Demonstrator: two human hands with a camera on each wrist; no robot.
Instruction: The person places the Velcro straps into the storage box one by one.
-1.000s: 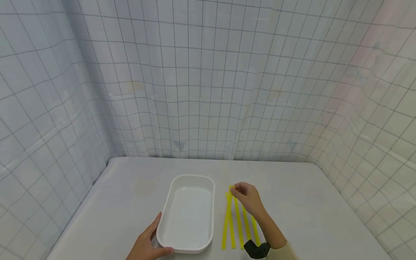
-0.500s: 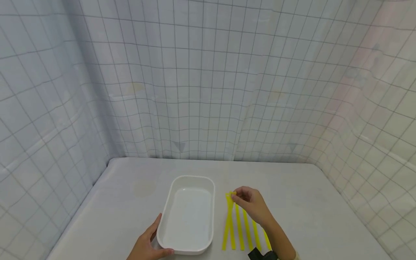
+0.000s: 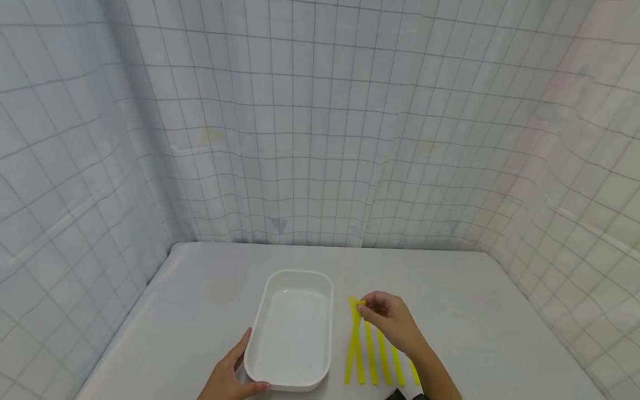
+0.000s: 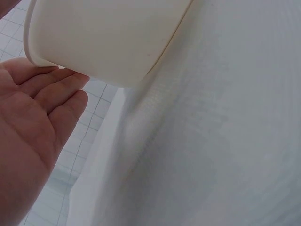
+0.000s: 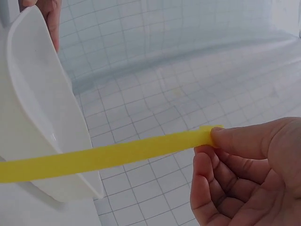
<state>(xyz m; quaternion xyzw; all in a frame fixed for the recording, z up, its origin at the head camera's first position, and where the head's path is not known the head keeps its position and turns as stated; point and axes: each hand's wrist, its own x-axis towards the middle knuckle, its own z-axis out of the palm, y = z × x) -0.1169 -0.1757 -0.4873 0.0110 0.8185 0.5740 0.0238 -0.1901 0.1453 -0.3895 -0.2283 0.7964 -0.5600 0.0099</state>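
A white rectangular tray (image 3: 291,339) with rounded corners and raised walls sits near the front of the table, its inside bare. My left hand (image 3: 227,373) rests on its near left corner, thumb along the front wall and fingers against the left side under the rim (image 4: 54,65). Right of the tray, my right hand (image 3: 392,322) pinches the far end of a flat yellow strip (image 5: 103,157) between thumb and index finger. Seen from the head, this strip slants across another one. Several more yellow strips (image 3: 372,355) lie roughly side by side, partly hidden by the right hand and forearm.
A white cloth covers the table (image 3: 450,294). White gridded curtains (image 3: 320,139) hang behind it and on both sides. A black wrist device (image 3: 396,395) shows at the lower edge below the right forearm.
Pinching the yellow strip, my right hand has come a little nearer to me and slightly right, uncovering more of the strips' lower ends. The left hand and tray stay put.
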